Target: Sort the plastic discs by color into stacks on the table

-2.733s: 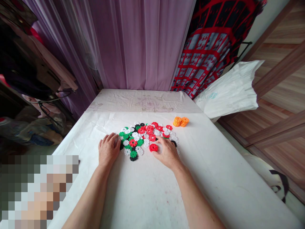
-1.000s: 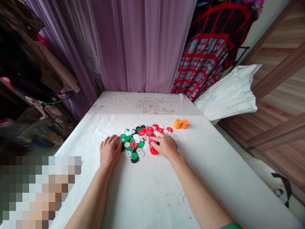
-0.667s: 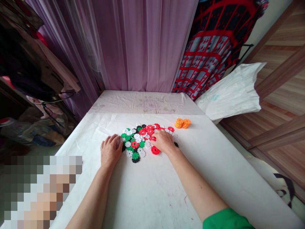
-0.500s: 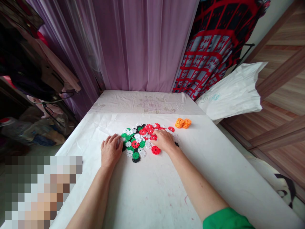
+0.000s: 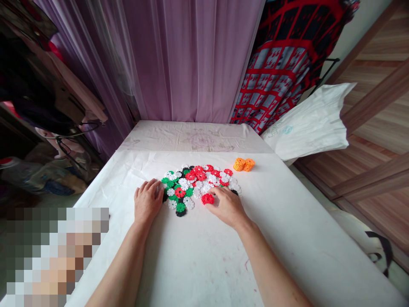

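A loose pile of flower-shaped plastic snap discs in red, white, green and black lies on the white-covered table. My left hand rests flat on the cloth, its fingertips against the pile's left edge. My right hand lies at the pile's near right side, its fingers touching a small red disc stack. Neither hand appears to grip anything. Beyond the pile sit two short stacks of orange discs, with no hand near them.
A purple curtain hangs behind the table, next to a red and grey patterned cloth. A white plastic bag lies over the far right corner. A wooden floor shows to the right, and cluttered household items to the left.
My right hand has drawn back from the pile's middle toward me and to the right, and the green sleeve has left view. The left hand has stayed in place.
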`<move>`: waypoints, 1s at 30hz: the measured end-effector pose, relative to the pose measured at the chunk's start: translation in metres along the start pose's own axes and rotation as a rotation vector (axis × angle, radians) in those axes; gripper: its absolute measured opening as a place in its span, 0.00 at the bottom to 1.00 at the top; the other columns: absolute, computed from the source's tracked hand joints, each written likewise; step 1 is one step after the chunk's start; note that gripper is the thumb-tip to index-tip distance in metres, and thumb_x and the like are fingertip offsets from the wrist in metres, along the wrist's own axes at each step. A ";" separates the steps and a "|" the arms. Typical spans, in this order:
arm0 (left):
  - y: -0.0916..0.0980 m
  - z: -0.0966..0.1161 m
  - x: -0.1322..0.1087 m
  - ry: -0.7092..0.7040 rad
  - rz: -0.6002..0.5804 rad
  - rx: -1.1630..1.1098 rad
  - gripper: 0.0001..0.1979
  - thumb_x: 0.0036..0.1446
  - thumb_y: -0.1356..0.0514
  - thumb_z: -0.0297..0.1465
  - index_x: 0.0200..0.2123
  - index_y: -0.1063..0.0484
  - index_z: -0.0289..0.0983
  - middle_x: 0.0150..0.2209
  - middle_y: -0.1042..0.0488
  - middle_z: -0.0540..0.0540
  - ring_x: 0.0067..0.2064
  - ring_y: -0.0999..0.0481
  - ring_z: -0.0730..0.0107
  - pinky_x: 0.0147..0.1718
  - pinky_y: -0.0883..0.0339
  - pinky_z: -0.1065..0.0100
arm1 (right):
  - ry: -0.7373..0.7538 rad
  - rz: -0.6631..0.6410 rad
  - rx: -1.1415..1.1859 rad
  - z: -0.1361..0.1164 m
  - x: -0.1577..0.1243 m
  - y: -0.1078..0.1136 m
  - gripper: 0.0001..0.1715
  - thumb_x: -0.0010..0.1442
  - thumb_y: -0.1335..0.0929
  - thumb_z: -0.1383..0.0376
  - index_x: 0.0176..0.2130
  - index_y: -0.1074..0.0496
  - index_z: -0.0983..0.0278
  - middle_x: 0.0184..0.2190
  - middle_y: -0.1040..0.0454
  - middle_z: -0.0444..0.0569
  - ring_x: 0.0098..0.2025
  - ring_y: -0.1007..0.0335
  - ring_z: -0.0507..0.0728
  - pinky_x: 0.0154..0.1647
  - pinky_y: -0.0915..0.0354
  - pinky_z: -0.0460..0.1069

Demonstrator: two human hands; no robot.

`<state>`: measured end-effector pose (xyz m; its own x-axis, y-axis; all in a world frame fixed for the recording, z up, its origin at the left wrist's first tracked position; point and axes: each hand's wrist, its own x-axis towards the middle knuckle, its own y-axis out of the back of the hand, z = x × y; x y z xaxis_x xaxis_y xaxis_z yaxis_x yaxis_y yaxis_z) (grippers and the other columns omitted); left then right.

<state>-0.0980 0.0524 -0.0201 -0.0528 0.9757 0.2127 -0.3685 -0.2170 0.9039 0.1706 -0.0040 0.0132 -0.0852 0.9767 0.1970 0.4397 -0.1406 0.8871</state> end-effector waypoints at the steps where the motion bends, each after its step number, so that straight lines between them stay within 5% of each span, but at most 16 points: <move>1: 0.000 0.000 0.000 0.000 -0.003 0.001 0.19 0.66 0.50 0.40 0.54 0.26 0.43 0.61 0.29 0.45 0.64 0.36 0.51 0.62 0.45 0.46 | 0.012 0.002 -0.019 0.000 0.000 -0.002 0.07 0.56 0.29 0.63 0.38 0.27 0.58 0.39 0.21 0.45 0.42 0.29 0.58 0.42 0.38 0.49; 12: -0.002 -0.003 0.000 -0.012 0.005 0.001 0.20 0.66 0.50 0.41 0.54 0.26 0.44 0.61 0.29 0.45 0.64 0.36 0.51 0.62 0.45 0.45 | -0.054 -0.017 -0.008 0.006 -0.006 0.004 0.07 0.56 0.31 0.66 0.39 0.26 0.59 0.41 0.22 0.46 0.45 0.29 0.57 0.44 0.39 0.48; 19: -0.001 -0.002 0.000 -0.007 -0.010 0.006 0.21 0.66 0.51 0.40 0.55 0.27 0.43 0.61 0.30 0.45 0.64 0.37 0.49 0.62 0.46 0.43 | -0.098 -0.214 -0.034 0.007 -0.020 0.009 0.15 0.56 0.36 0.73 0.33 0.23 0.58 0.37 0.22 0.44 0.39 0.28 0.54 0.39 0.41 0.47; 30: 0.000 0.000 0.000 -0.006 -0.009 0.001 0.20 0.65 0.51 0.40 0.54 0.27 0.43 0.61 0.29 0.45 0.64 0.37 0.50 0.63 0.47 0.45 | -0.091 -0.215 -0.047 0.005 -0.016 0.004 0.15 0.58 0.37 0.70 0.36 0.22 0.57 0.39 0.22 0.45 0.40 0.28 0.54 0.39 0.41 0.47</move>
<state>-0.0982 0.0524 -0.0196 -0.0442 0.9774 0.2067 -0.3677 -0.2083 0.9063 0.1780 -0.0192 0.0117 -0.0908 0.9952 -0.0354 0.3773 0.0673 0.9236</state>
